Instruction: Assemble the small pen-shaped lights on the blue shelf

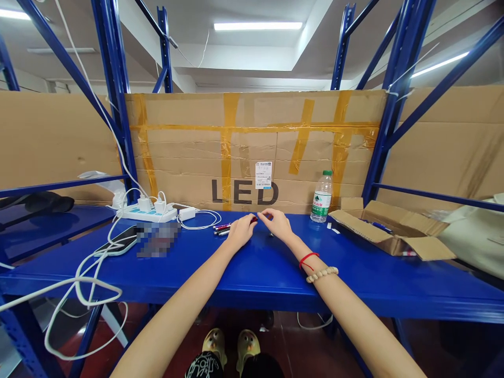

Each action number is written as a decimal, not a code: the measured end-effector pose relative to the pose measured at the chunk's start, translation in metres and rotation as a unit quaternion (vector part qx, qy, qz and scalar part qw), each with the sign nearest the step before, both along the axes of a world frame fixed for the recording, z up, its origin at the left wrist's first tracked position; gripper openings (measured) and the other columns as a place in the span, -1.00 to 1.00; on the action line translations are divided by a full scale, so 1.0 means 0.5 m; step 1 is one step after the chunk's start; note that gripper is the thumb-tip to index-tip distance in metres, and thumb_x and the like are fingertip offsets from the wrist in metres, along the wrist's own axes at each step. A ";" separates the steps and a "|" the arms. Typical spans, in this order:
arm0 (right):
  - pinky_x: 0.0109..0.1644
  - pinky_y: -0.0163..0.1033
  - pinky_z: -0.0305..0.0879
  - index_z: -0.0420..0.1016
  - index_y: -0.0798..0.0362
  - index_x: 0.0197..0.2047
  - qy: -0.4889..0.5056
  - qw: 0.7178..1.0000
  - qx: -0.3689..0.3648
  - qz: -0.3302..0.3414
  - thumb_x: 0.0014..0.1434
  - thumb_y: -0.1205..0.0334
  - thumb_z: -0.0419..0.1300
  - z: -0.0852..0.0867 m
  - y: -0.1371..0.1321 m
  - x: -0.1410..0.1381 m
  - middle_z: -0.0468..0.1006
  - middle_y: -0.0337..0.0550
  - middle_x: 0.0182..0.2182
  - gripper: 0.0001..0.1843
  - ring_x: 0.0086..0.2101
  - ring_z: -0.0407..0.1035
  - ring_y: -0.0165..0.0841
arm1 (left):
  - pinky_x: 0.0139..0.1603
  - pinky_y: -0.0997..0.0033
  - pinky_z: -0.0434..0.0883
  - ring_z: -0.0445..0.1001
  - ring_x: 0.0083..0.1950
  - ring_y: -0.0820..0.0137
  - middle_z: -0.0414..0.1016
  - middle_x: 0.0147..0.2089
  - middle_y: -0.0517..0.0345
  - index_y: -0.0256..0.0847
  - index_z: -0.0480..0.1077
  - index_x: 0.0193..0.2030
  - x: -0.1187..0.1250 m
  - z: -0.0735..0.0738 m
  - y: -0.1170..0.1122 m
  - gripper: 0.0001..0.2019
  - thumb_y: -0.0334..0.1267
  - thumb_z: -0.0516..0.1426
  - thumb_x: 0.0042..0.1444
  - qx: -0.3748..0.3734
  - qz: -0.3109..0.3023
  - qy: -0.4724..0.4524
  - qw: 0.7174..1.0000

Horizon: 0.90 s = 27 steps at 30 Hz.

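Observation:
My left hand (241,231) is closed above the blue shelf top (255,273), with a small dark red piece just showing at its fingertips. Facing it, my right hand (277,224) has its thumb and fingers brought together, their tips almost touching the left hand's. What the right fingers pinch, if anything, is hidden. Several pens (222,229) in red, purple and silver lie right beside the left hand, partly covered by it. Under the right palm a tiny dark, shiny bit (271,234) shows, too small to name.
An opened cardboard box (388,231) holding pens stands right, near a water bottle (322,197) and white scraps (333,229). At left are a power strip (147,212), a phone (118,242) and looping white cables (84,278). A cardboard panel (189,157) and blue posts (114,79) bound the back.

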State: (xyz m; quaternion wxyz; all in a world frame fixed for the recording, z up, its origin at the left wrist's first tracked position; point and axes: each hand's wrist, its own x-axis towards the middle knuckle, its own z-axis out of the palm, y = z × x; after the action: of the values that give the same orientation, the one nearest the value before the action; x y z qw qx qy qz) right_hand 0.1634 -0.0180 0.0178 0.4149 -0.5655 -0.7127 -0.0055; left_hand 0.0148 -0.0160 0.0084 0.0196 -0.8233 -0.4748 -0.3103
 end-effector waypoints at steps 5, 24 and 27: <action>-0.26 -0.28 0.23 0.53 -0.05 -0.36 -0.073 0.988 -0.070 -0.118 0.10 0.04 0.08 0.009 -0.007 0.029 0.56 -0.21 -0.31 -0.75 -0.25 0.41 -0.31 | -0.13 0.40 0.32 0.42 -0.07 0.34 0.48 -0.12 0.14 -0.10 0.30 -0.14 -0.002 -0.003 0.008 -0.83 -0.19 -0.02 0.16 -0.002 0.012 -0.019 1.000; -0.24 -0.33 0.26 0.56 -0.08 -0.30 -0.099 0.968 -0.177 -0.150 -0.03 0.29 0.23 0.013 -0.009 0.078 0.57 -0.26 -0.28 -0.82 -0.21 0.42 -0.34 | -0.04 0.34 0.29 0.37 -0.06 0.32 0.37 -0.09 0.02 -0.16 0.29 -0.11 -0.042 0.022 0.042 -0.77 -0.23 -0.11 0.17 0.070 0.155 -0.313 0.935; -0.27 -0.35 0.25 0.57 -0.10 -0.31 -0.123 0.965 -0.197 -0.121 -0.06 0.29 0.27 0.011 -0.007 0.074 0.58 -0.28 -0.29 -0.82 -0.22 0.42 -0.37 | -0.09 0.42 0.31 0.40 -0.13 0.38 0.37 -0.14 0.04 -0.18 0.32 -0.17 -0.036 0.018 0.041 -0.80 -0.24 -0.07 0.16 0.069 0.097 -0.283 0.952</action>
State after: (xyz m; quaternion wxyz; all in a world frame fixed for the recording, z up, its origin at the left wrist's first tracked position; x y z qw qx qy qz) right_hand 0.2003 -0.0215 0.0234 0.2003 -0.7132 -0.6716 0.0152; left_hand -0.0031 0.0046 0.0174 -0.0287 -0.6486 -0.5157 -0.5591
